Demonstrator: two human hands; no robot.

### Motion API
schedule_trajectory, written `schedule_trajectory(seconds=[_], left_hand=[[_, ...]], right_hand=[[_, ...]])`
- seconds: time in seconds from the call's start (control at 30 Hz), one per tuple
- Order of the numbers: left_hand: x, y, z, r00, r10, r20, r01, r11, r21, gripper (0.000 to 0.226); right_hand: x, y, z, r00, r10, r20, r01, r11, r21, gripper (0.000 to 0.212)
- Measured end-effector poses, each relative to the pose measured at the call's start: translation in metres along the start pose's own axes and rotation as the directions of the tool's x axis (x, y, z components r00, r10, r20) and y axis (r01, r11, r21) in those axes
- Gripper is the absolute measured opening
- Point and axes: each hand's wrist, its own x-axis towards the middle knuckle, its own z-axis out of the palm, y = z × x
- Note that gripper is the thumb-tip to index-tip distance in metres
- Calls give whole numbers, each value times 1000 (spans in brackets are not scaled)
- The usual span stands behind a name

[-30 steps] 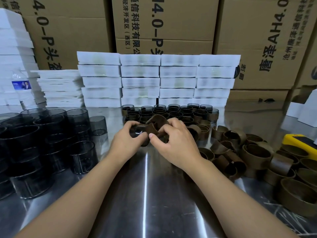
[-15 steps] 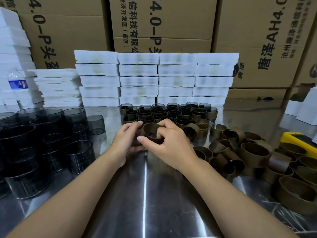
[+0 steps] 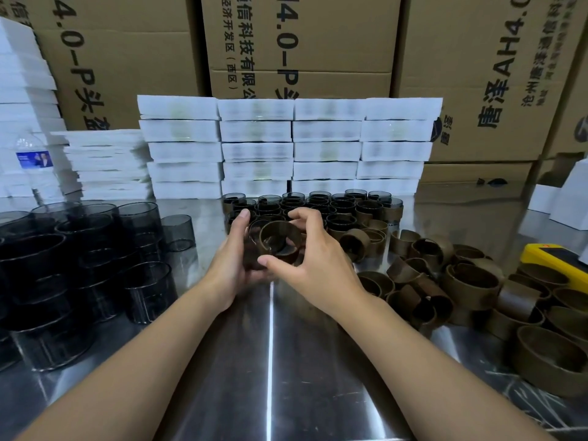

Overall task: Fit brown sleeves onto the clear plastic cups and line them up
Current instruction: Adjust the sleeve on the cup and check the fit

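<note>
Cardboard boxes [image 3: 127, 65] read "4.0-P"; the right box [image 3: 461, 43] "唐泽AH4.0".

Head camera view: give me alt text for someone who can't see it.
A left hand and right hand fit a brown sleeve onto a clear cup over a steel table. Finished sleeved cups stand in rows behind, bare cups on the left, loose sleeves piled on the right.

— Where is the cup you are fitting?
— The clear cup [image 3: 253, 237] lies tilted between your left hand [image 3: 230, 265] and right hand [image 3: 318, 265], its opening turned up toward you, with a brown sleeve [image 3: 286, 253] round it.
— And the others?
— Bare cups [image 3: 140, 224] stand at the left. Sleeved cups [image 3: 343, 206] stand in rows behind. Loose sleeves [image 3: 471, 281] lie heaped at the right.
</note>
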Motion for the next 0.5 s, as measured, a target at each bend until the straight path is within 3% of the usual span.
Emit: schedule_trajectory(seconds=[0.1,0.23,0.4,0.5], left_hand=[[-1,-1,-2,998,4,67,-8,998,57,83],[-1,-5,-4,986,47,160,-60,995,74,87],[1,-8,-3,986,75,150,-78,997,13,63],[3,-9,-4,986,69,152,-66,997,-27,58]], right_hand=[[0,1,0,1000,-2,15,2,1000,-18,77],[2,3,-1,1000,-16,17,17,997,-79,79],[4,7,0,999,-33,-1,33,994,-100,72],[4,6,3,1000,-6,-5,6,1000,-11,75]])
